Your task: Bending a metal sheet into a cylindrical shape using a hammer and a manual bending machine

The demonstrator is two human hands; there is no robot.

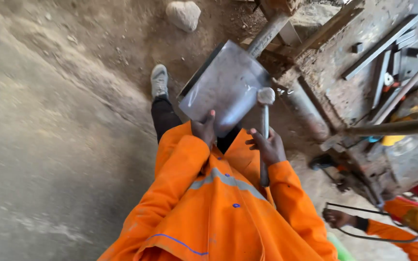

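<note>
One shiny grey metal sheet [226, 87], bent along its far edge, gripped at its near edge by the left hand [204, 129]; just right, the right hand [268, 146] clasps one steel hammer [265, 113].

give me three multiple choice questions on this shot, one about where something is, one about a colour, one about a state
1. Where is the pale rounded stone?
A. on the dirt ground at the top of the view
B. on the metal workbench
C. in the left hand

2. What colour is the wearer's long-sleeved work jacket?
A. blue
B. orange
C. green

3. How is the steel hammer with the round head held?
A. lying loose on the ground
B. hanging from a hook
C. gripped by its shaft in the right hand

Answers: 1 A, the stone sits on bare dirt beyond the grey shoe. 2 B, the sleeves are orange. 3 C, the fingers wrap the shaft while the left hand holds the bent grey sheet-metal piece.
</note>
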